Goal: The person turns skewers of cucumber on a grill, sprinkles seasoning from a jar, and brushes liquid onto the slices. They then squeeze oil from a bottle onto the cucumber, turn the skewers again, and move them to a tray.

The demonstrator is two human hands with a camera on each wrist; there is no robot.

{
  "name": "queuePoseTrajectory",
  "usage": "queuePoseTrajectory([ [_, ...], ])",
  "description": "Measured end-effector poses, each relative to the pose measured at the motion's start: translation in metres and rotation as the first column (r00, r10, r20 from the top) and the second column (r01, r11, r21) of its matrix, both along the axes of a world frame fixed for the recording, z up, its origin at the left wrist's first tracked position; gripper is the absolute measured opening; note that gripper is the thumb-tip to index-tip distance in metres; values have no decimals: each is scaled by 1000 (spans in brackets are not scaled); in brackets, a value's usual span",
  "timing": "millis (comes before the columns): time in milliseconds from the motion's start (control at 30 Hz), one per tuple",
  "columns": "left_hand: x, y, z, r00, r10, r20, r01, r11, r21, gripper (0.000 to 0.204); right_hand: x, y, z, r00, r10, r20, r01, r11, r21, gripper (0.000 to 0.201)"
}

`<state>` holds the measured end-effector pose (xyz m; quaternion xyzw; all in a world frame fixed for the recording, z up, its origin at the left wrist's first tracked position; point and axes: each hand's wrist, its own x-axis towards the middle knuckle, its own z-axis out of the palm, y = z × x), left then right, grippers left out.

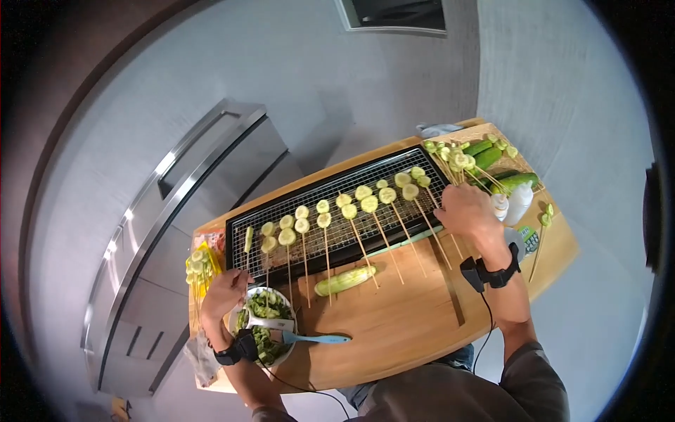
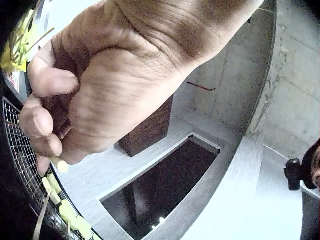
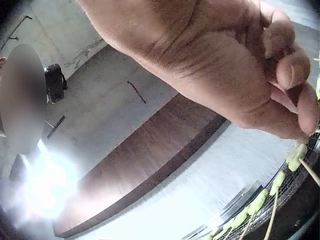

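My left hand [image 1: 223, 299] is at the grill's left end, fingers curled round the lower stick of a skewer whose pale green slice [image 1: 248, 239] stands edge-on; a pale stick end [image 2: 61, 166] shows by the fingertips in the left wrist view. At the right end, my right hand [image 1: 467, 211] has its fingertips at the stick of the last skewer [image 1: 430, 204], seemingly pinching it; the right wrist view shows curled fingers [image 3: 295, 70], the grip itself hidden. Between the hands, several skewers with round slices [image 1: 369, 204] lie in a row across the wire grill [image 1: 316, 243].
A bowl of green pieces [image 1: 271, 352] with a blue-handled brush [image 1: 323, 339] stands beside the left forearm. A peeled vegetable [image 1: 346, 280] lies on the board [image 1: 394, 302]. Whole green vegetables [image 1: 485, 159], more skewers [image 1: 460, 160] and white bottles [image 1: 519, 204] are at the right.
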<state>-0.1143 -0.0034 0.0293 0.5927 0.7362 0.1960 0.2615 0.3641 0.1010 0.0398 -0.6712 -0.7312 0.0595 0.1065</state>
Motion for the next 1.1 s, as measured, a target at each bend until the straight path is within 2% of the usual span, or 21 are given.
queuePoseTrajectory([
  [167, 7, -2, 6, 993, 37, -111, -44, 998, -54, 31, -4, -5, 3, 1000, 6, -18, -5, 1000, 13, 25],
  [400, -5, 4, -8, 997, 35, -63, -42, 992, -123, 26, -8, -6, 1, 998, 64, -24, -65, 997, -50, 27],
  [500, -4, 6, -9, 995, 41, -94, -53, 990, -129, 23, -12, -5, -8, 995, 88, 37, -84, 992, -95, 29],
  [567, 2, 8, -3, 981, 52, -187, -77, 989, -128, 20, -14, -6, -11, 988, 144, 54, -141, 988, -69, 32],
  [633, 7, 8, -2, 970, 57, -235, -82, 992, -98, 24, -18, -4, -8, 991, 121, 58, -113, 985, -130, 36],
  [700, 2, 5, -8, 924, 64, -377, -35, 996, 85, 30, -18, -2, -8, 987, 144, 69, -130, 976, -176, 39],
  [767, 11, 4, -4, 920, 95, -379, -50, 991, 125, 36, -20, -4, -2, 989, 132, 62, -116, 970, -215, 40],
  [833, 23, 2, 3, 940, 66, -335, -52, 997, 49, 36, -21, -4, 2, 986, 144, 87, -119, 962, -246, 35],
  [867, 21, 4, -5, 945, 48, -323, -26, 997, 72, 39, -21, -3, 3, 987, 137, 82, -111, 958, -266, 35],
  [1000, 45, 6, -1, 934, 23, -358, -21, 1000, 10, 41, -19, -1, -6, 985, 142, 98, -119, 969, -217, 35],
  [1100, 47, 10, -7, 927, -6, -374, 2, 1000, -11, 41, -17, 3, -15, 982, 158, 101, -132, 964, -230, 42],
])
